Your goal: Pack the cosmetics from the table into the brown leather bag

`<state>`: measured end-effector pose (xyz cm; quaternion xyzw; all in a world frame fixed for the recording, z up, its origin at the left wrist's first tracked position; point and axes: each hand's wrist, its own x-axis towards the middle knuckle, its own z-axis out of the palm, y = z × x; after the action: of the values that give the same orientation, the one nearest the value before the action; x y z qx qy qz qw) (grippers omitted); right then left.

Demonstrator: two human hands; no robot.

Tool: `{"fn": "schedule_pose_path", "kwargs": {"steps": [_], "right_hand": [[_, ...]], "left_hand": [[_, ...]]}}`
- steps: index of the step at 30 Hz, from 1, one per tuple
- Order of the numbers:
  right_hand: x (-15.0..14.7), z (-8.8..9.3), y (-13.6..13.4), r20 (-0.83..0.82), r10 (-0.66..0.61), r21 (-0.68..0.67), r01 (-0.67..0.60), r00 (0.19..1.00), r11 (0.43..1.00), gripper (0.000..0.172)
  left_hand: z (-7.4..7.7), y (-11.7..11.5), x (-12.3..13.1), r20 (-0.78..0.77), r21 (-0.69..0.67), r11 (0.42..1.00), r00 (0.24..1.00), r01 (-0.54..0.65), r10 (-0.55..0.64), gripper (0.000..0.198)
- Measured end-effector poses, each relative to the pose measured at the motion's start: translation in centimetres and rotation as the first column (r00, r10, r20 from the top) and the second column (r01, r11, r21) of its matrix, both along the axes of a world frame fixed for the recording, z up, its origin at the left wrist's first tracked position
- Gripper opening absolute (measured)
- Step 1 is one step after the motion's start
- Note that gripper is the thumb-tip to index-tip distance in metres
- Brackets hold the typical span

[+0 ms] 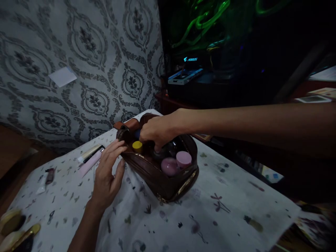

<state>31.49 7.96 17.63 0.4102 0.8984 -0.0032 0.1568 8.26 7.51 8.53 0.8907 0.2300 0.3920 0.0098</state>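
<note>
A dark brown zip bag [147, 175] lies unzipped on the cloth-covered table. My right hand [160, 131] reaches into it from the right, fingers curled downward and closed; whatever they hold is hidden. Beside those fingers are a yellow cap [137, 146] and a small blue item [137, 133]. Toward the bag's near right end sit a pink rounded item [169, 166] and a pink-topped one [183, 159], with a dark shiny object [173, 147] behind them. My left hand [109, 175] is open at the bag's left end, its fingertips at the rim.
A pink tube [90, 163] and a pale tube [90, 153] lie left of my left hand. Further left are two small tubes, one dark [49, 176], one white [41, 184]. Round containers [10, 222] fill the lower left corner. Patterned wallpaper and a green-lit screen [204, 24] stand behind.
</note>
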Motion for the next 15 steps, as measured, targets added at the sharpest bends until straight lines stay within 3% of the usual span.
{"fn": "schedule_pose_path", "kwargs": {"steps": [3, 9, 15], "right_hand": [[-1.0, -0.4, 0.1, 0.153, -0.034, 0.000, 0.034, 0.988, 0.999, 0.038], [-1.9, -0.9, -0.1, 0.216, -0.069, 0.068, 0.055, 0.974, 0.996, 0.031], [-1.8, -0.6, 0.1, 0.080, 0.039, 0.010, -0.040, 0.996, 0.999, 0.016]], "left_hand": [[0.0, 0.0, -0.1, -0.006, 0.002, 1.000, 1.000, 0.005, -0.005, 0.033], [0.0, 0.0, -0.1, -0.005, -0.004, 1.000, 1.000, 0.007, -0.007, 0.033], [0.0, 0.0, -0.1, -0.001, -0.007, 1.000, 1.000, 0.003, -0.003, 0.032]]}}
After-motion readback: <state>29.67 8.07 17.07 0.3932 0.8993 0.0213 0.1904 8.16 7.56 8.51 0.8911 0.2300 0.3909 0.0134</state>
